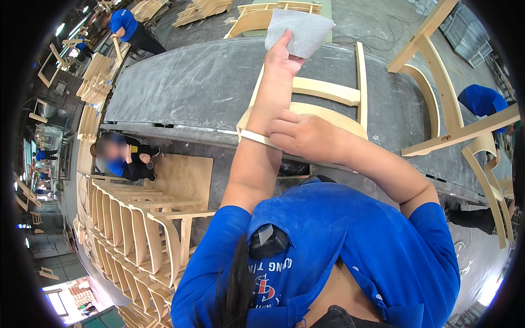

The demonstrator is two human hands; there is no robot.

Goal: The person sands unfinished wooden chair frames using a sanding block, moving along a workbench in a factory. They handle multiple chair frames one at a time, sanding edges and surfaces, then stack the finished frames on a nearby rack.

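My left hand (285, 59) reaches out over the workbench and grips a grey sheet of sandpaper (302, 34), thumb on top. Bent across my body, my right hand (309, 136) has its fingers curled against my left forearm. Its fingertips close on a narrow pale strip (257, 138) that crosses that forearm; whether this strip belongs to the wooden frame cannot be told. Beneath both arms lies a pale wooden chair frame (327, 92) with a curved rail and straight side bars, partly hidden by my arms.
The long grey workbench (180, 87) spans the view. At right stands a larger wooden frame (437, 82). Stacked curved chair parts (131, 224) fill the lower left, near a seated person (128, 156). Other people in blue work at the far left (126, 24) and right (484, 101).
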